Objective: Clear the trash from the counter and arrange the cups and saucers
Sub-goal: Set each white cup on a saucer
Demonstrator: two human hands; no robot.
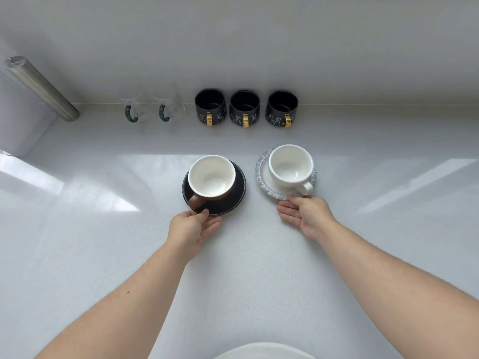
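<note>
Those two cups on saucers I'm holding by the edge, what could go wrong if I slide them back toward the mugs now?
The brown cup sits off-centre on the black saucer, so a jerk from the left hand could slide it. The white cup may rattle or tip on the ridged grey-rimmed saucer pinched by the right hand. Pushed too far, either set could knock the black mugs along the wall.

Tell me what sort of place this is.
Probably a home kitchen or coffee corner: a white counter against a wall, black mugs and glass cups lined up at the back, and two cups on saucers in front.
</note>
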